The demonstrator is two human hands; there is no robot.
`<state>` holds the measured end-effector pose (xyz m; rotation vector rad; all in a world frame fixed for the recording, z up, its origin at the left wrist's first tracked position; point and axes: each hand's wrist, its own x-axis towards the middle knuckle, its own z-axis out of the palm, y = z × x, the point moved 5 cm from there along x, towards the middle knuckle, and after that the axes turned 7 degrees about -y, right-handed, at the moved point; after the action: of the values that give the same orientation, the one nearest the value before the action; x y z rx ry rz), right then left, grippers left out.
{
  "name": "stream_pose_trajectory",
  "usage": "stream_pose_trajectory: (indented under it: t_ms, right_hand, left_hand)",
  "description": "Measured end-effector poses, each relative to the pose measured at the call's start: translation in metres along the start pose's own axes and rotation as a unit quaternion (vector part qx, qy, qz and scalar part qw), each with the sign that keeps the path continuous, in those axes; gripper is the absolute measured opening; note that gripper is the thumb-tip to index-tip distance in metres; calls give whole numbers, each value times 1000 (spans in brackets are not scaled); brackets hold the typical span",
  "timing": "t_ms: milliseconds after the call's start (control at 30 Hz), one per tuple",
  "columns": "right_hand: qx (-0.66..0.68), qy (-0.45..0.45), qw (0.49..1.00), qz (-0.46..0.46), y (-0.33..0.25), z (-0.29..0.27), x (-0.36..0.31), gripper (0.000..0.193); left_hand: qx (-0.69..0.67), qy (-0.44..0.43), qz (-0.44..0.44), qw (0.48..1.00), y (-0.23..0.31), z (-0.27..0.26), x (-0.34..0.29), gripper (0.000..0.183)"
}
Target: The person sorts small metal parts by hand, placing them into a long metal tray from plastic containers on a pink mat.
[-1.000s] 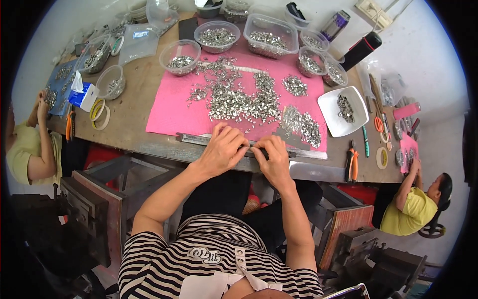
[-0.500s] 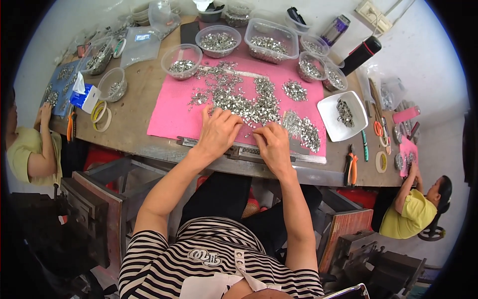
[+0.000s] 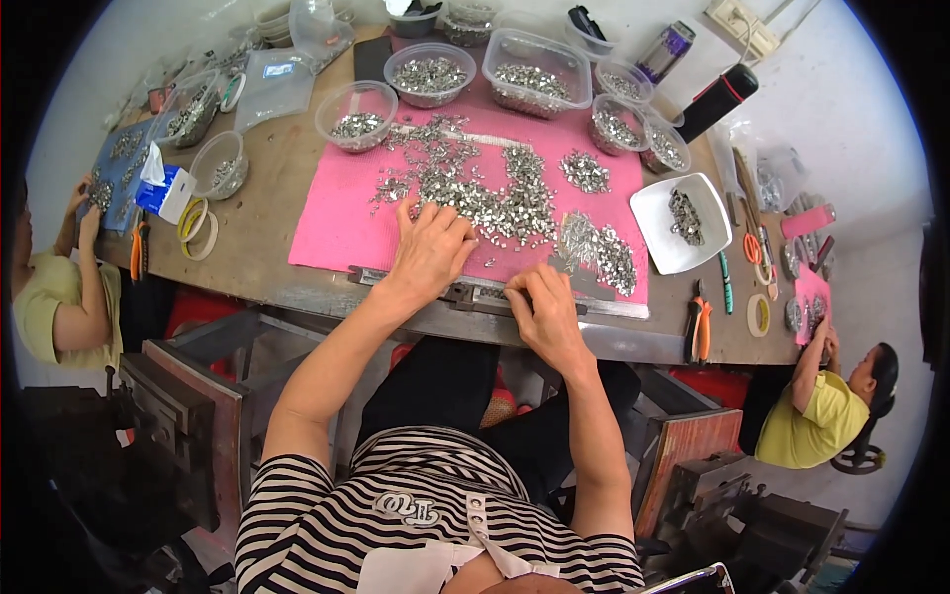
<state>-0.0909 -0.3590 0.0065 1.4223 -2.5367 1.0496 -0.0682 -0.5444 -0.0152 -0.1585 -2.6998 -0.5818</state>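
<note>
Head view shows the left hand [image 3: 430, 247] has moved up from the metal strip [image 3: 475, 294] at the tabletop's near edge to the small metal pieces [image 3: 495, 193] on the pink mat [image 3: 336, 223], fingers curled gathering some, while the right hand [image 3: 544, 312] pinches at the strip.

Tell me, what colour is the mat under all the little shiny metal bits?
The mat is bright pink, seen in the head view.

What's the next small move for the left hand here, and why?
Probably pinch a few small metal pieces and draw them back to the metal strip. The left hand lies flat on the pink mat at the pile's near edge, while the right hand rests at the strip.
</note>
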Motion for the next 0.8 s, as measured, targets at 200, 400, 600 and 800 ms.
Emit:
stream_pose_trajectory:
  t_ms: [200, 400, 600, 800]
  right_hand:
    - [-48, 2, 998, -41, -6, 1, -9, 16]
    - [-61, -2, 997, -52, -9, -1, -10, 16]
    - [-31, 8, 999, -30, 2, -2, 6, 13]
    - [-93, 56, 994, -6, 18, 16, 35, 10]
  left_hand:
    - [-2, -7, -9, 1000, 0, -7, -9, 9]
    - [7, -4, -34, 999, -7, -15, -15, 6]
    - [-14, 5, -40, 999, -8, -18, -15, 7]
    - [-14, -4, -32, 999, -7, -16, -15, 9]
